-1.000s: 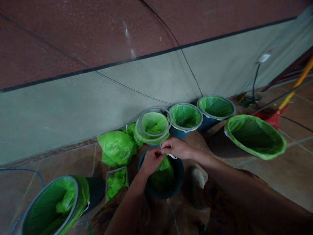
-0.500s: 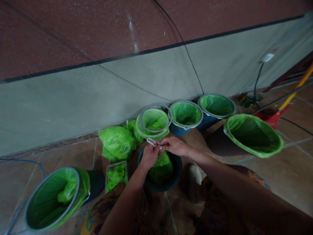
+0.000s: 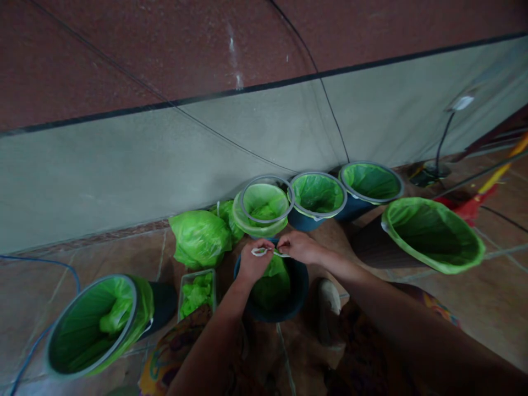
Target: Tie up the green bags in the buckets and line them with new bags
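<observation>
Both my hands meet over a dark blue bin point(image 3: 297, 297) on the tiled floor. A bunched green plastic bag point(image 3: 273, 283) sits in that bin. My left hand point(image 3: 252, 263) and my right hand point(image 3: 300, 247) pinch the white drawstring point(image 3: 264, 252) of the bag between them, just above the bin's far rim. The string forms a small loop at my left fingers.
Three green-lined bins point(image 3: 264, 204) point(image 3: 317, 195) point(image 3: 371, 182) stand along the wall; a larger lined bin point(image 3: 433, 234) lies tilted at right, another point(image 3: 93, 324) at left. A tied green bag point(image 3: 200, 239), a clear tub of bags point(image 3: 196, 294), a red broom point(image 3: 474, 201) and floor cables are nearby.
My hands have stayed over the blue bin, working the white drawstring; its loop now shows between them. The view shifted slightly right.
</observation>
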Tool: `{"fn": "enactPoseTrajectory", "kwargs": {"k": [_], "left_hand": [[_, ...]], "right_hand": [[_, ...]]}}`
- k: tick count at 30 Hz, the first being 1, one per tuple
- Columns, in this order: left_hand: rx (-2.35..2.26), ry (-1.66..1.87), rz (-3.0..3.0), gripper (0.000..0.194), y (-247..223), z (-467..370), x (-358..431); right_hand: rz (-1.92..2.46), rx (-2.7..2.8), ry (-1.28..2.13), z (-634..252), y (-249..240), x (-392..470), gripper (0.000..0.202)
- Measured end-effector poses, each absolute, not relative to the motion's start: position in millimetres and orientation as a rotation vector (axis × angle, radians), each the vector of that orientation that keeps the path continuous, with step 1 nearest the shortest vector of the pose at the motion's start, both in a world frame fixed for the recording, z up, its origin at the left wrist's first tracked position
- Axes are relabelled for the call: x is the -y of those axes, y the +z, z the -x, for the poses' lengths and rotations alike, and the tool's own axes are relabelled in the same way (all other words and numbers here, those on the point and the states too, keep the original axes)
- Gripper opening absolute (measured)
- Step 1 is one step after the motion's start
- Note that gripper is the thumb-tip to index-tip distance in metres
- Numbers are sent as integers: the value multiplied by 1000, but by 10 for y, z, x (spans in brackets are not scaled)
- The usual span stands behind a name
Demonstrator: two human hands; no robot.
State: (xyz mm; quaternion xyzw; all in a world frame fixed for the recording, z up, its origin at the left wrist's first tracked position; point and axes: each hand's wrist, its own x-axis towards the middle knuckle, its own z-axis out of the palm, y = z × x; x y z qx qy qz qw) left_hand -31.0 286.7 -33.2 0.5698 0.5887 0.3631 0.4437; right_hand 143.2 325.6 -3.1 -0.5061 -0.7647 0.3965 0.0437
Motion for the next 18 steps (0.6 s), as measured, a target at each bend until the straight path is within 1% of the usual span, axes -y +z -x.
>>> {"fn": "enactPoseTrajectory", "kwargs": {"k": [4,7,13,15,18], "left_hand": [[-1508,991,-1531,17,-378,280,-2858],[-1534,1060,-1573,22,-425,230,-2834],[-1549,1104,-1404,15,-497,159,-2779],[-1571,1075,-1402,10,-490,160,-2775],[-1569,981,-1407,10,-462,178,-2790]], "right_hand": [[1542,2310,1205,-1389,-29,-3243,29],[1531,2244,1290,-1358,-102,-3221,29],[1502,1939,1643,-1337,-304,-3209,22],[1517,1889,1666,-1341,-326,-3209,19],[1605,1923,1576,-1338,-293,-3204,18]]}}
